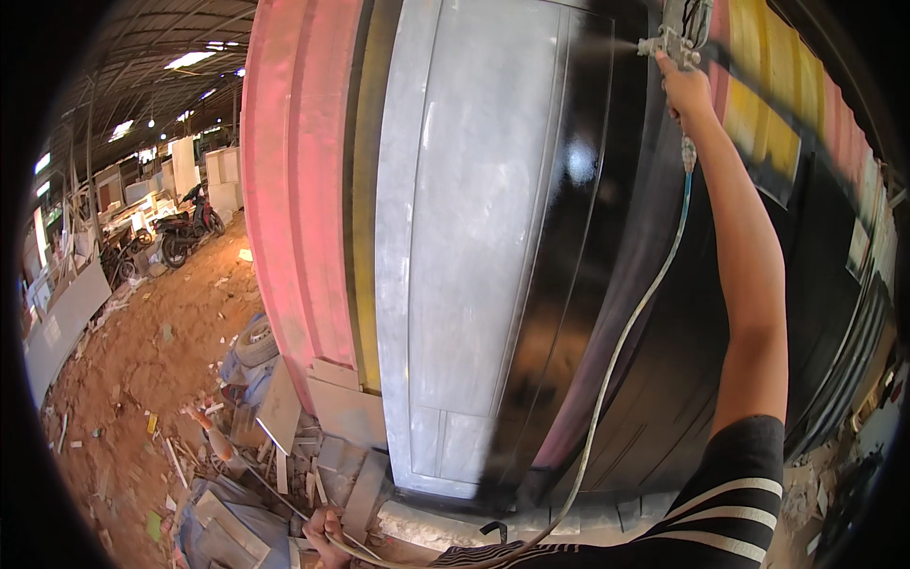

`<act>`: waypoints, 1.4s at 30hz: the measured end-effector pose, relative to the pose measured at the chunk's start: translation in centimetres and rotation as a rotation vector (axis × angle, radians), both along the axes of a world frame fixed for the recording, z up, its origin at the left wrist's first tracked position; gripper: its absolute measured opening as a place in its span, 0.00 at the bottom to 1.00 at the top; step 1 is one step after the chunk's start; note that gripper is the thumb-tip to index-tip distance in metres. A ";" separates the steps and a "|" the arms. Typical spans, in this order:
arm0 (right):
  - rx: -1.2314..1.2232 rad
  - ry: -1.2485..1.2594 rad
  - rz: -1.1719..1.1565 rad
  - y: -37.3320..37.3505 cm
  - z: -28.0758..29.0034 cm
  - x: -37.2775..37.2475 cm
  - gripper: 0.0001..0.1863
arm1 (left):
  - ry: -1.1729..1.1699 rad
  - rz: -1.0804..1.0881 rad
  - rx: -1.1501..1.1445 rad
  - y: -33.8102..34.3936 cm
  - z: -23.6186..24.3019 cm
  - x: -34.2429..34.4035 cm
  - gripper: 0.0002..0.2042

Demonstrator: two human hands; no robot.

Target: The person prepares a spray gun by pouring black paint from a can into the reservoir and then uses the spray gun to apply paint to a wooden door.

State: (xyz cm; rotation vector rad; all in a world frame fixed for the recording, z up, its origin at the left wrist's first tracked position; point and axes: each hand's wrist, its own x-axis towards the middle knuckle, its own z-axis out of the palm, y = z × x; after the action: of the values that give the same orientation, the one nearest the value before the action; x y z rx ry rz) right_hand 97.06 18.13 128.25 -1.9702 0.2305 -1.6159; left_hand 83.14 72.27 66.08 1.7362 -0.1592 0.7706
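Note:
High on the right, my right hand (686, 91) is closed around a metal spray gun (675, 45), its nozzle facing left. A fine mist (616, 44) leaves the nozzle toward a tall panelled door (479, 218). Grey covers most of the door, while glossy black paint (573, 190) coats its right side. From the gun's handle a thin air hose (621, 341) hangs down and curves to the lower left. There my left hand (327, 539) is closed on the hose, partly cut off by the lower edge.
Pink corrugated sheeting (299, 171) stands left of the door; black-sprayed sheeting (749, 313) is on the right. Boards and rubble (332, 465) lie at the base, beside a tyre (256, 341). Littered earth (171, 332) extends left toward a motorbike (190, 228).

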 end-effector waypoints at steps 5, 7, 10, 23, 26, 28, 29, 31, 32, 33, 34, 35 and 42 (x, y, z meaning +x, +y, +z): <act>-0.011 -0.043 -0.093 2.9 6.0 0.9 0.34 | 0.107 -0.070 -0.014 0.7 -0.2 -0.9 0.22; -0.018 -0.109 -0.102 2.9 7.6 1.5 0.33 | 0.205 -0.133 0.003 1.1 -0.2 -1.6 0.15; -0.138 -0.336 -0.131 2.1 11.3 3.5 0.28 | 0.066 -0.099 -0.154 -0.4 0.4 -0.7 0.25; -0.006 0.041 -0.083 3.1 2.1 5.1 0.33 | 0.095 -0.069 -0.081 1.0 1.2 -1.1 0.21; 0.050 0.096 -0.067 3.3 -4.0 4.9 0.30 | 0.084 -0.043 -0.028 1.0 1.0 -1.0 0.21; 0.040 0.068 -0.084 2.2 -8.2 5.2 0.28 | 0.070 -0.040 0.010 1.1 0.5 -0.9 0.21; 0.003 0.032 -0.101 0.9 -10.4 5.9 0.26 | 0.118 -0.063 0.011 1.4 0.2 -0.9 0.21; 0.006 0.052 -0.099 0.8 -14.8 5.8 0.25 | 0.096 -0.061 -0.001 1.8 -0.2 -1.2 0.22; 0.020 0.061 -0.055 0.9 -16.8 5.5 0.24 | 0.082 -0.060 -0.010 1.9 -0.3 -1.2 0.22; 0.037 0.077 -0.018 0.8 -19.2 5.1 0.23 | 0.040 -0.052 0.013 1.8 -0.4 -1.1 0.23; 0.064 0.102 0.011 1.2 -22.0 4.7 0.22 | 0.085 -0.048 0.056 2.2 -0.8 -1.4 0.23; 0.091 0.121 0.039 1.6 -24.5 4.1 0.21 | 0.061 -0.035 0.091 2.4 -1.2 -1.3 0.23; 0.205 0.284 0.051 2.6 -42.5 0.2 0.17 | 0.216 -0.076 0.207 4.4 -3.4 -3.1 0.21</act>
State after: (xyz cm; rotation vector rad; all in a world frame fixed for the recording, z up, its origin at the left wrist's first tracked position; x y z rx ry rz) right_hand 97.25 20.70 85.70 -2.0213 0.4347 -1.2241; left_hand 80.05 76.68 62.63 1.9851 -0.1616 0.5210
